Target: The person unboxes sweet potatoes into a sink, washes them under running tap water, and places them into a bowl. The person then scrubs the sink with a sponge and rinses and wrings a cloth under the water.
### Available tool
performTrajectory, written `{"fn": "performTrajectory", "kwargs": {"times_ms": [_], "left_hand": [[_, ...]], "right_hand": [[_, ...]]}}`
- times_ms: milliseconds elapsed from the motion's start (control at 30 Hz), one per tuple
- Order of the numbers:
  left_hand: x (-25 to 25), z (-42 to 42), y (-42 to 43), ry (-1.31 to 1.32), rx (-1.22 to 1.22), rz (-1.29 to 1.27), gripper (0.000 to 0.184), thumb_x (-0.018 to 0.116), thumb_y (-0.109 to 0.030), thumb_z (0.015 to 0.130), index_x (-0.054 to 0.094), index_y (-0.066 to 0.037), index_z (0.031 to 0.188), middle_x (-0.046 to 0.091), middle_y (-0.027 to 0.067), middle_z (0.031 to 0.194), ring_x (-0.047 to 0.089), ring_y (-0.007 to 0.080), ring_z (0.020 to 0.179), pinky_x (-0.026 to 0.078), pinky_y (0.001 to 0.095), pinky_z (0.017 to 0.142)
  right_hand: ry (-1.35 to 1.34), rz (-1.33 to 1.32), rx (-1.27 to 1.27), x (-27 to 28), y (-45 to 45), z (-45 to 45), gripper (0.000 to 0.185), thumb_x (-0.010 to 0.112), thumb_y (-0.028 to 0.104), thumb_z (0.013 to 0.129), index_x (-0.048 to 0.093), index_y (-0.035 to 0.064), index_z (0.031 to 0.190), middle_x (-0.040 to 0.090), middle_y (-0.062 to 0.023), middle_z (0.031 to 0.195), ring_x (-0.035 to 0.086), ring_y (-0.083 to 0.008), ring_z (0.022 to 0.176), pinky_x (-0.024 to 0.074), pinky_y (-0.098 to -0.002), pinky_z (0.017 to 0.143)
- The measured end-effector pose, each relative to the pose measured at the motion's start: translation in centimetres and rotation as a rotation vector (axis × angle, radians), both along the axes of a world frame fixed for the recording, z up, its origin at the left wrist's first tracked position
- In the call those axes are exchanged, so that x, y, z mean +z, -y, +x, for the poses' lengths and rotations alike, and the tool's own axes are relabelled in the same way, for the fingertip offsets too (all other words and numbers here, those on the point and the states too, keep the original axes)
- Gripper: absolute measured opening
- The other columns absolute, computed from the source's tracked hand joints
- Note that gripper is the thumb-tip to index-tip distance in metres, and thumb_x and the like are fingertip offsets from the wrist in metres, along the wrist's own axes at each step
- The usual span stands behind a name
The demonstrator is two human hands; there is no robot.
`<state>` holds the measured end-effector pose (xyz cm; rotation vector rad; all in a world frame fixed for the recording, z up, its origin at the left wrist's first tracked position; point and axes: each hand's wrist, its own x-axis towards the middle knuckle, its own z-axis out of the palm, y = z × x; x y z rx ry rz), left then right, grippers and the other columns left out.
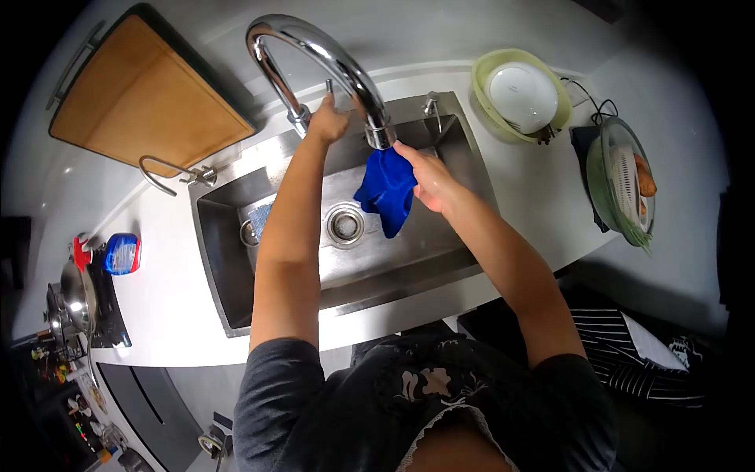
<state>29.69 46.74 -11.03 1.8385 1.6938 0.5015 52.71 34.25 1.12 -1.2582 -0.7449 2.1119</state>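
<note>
A blue cloth (387, 189) hangs from my right hand (430, 179), just under the spout of the chrome faucet (318, 47). The fingers of that hand are closed on the cloth's upper right part. My left hand (329, 122) is closed at the faucet's lever, behind the curved neck; the lever's tip sticks up above the fingers. Below the cloth and to its left, the round drain (344, 226) shows in the steel sink (409, 250).
A small tap (169, 175) and a wooden cutting board (149, 94) stand at the left. Farther left is a blue spray bottle (123, 253). A green basin (481, 98) with white dishes and a glass-lidded basket (605, 185) are on the right.
</note>
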Motion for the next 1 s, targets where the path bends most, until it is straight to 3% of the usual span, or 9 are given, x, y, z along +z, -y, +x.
{"fn": "performTrajectory", "kwargs": {"times_ms": [67,200,300,600,700,767,867,967,1000], "left_hand": [[0.4,-0.3,1.0,0.028,-0.002,0.008,0.077,0.055,-0.025,0.075,0.014,0.005,0.134,0.046,0.0276,0.119,0.045,0.0344,0.113,0.035,0.0307,0.094],[2.8,-0.2,1.4,0.172,0.047,-0.153,0.082,0.057,-0.026,0.074,0.010,-0.002,0.137,0.022,0.0254,0.137,0.030,0.0329,0.125,0.028,0.0306,0.101],[2.5,0.1,2.2,0.188,0.052,-0.095,0.078,0.059,-0.023,0.074,0.017,-0.002,0.136,0.023,0.0220,0.138,0.031,0.0331,0.125,0.027,0.0324,0.101],[18.1,4.1,12.5,0.742,-0.073,0.247,0.059,0.053,-0.007,0.076,0.032,-0.004,0.131,0.038,0.0187,0.131,0.033,0.0253,0.125,0.026,0.0300,0.101],[14.3,1.5,8.7,0.743,0.204,0.115,0.059,0.049,-0.005,0.074,0.030,0.004,0.130,0.039,0.0227,0.129,0.036,0.0250,0.123,0.028,0.0301,0.100],[13.1,1.4,7.5,0.467,0.256,-0.072,0.063,0.049,-0.007,0.071,0.028,0.007,0.129,0.046,0.0277,0.120,0.044,0.0290,0.116,0.035,0.0312,0.094],[7.2,1.5,3.5,0.194,0.257,0.111,0.064,0.047,-0.010,0.070,0.028,0.009,0.128,0.050,0.0305,0.110,0.053,0.0327,0.104,0.042,0.0330,0.085],[5.9,2.0,1.6,0.299,0.262,-0.124,0.061,0.044,-0.011,0.071,0.029,0.009,0.126,0.054,0.0309,0.101,0.057,0.0357,0.093,0.046,0.0350,0.078],[0.1,1.5,-1.7,0.204,0.296,-0.011,0.060,0.043,-0.013,0.071,0.031,0.009,0.125,0.057,0.0300,0.095,0.059,0.0363,0.085,0.047,0.0366,0.073]], "right_hand": [[0.002,-0.015,0.037,-0.8,-0.1,-0.9,0.034,0.051,0.037,0.086,0.057,0.0076,0.101,0.061,-0.0052,0.093,0.058,-0.0147,0.082,0.0465,-0.0293,0.069],[0.033,-0.011,0.024,-0.2,0.1,-2.0,0.029,0.048,0.034,0.088,0.058,0.0079,0.095,0.060,-0.0045,0.082,0.057,-0.0144,0.066,0.0466,-0.0295,0.055],[0.077,0.025,-0.001,0.0,0.2,-2.3,0.028,0.046,0.032,0.089,0.058,0.0074,0.095,0.060,-0.0049,0.083,0.058,-0.0147,0.068,0.0477,-0.0298,0.057],[0.110,0.069,0.001,1.3,0.3,-3.0,0.029,0.043,0.029,0.090,0.057,0.0056,0.098,0.061,-0.0069,0.083,0.059,-0.0162,0.072,0.0501,-0.0307,0.062],[0.109,0.094,0.010,2.8,1.7,-2.6,0.029,0.043,0.030,0.090,0.057,0.0050,0.098,0.061,-0.0076,0.085,0.059,-0.0167,0.072,0.0497,-0.0305,0.064],[0.099,0.059,-0.008,1.8,1.9,-2.1,0.030,0.047,0.031,0.088,0.057,0.0047,0.099,0.061,-0.0070,0.086,0.059,-0.0157,0.071,0.0490,-0.0301,0.064],[0.093,0.027,-0.035,0.4,2.1,-1.2,0.031,0.050,0.032,0.087,0.057,0.0050,0.101,0.061,-0.0055,0.087,0.058,-0.0143,0.073,0.0480,-0.0289,0.066],[0.109,0.014,-0.031,0.1,2.3,-0.8,0.032,0.051,0.032,0.086,0.057,0.0051,0.102,0.061,-0.0042,0.090,0.058,-0.0133,0.077,0.0464,-0.0281,0.067],[0.119,0.015,-0.030,0.0,2.2,-0.9,0.032,0.051,0.032,0.086,0.057,0.0050,0.102,0.061,-0.0043,0.089,0.057,-0.0133,0.077,0.0464,-0.0279,0.067]]}}
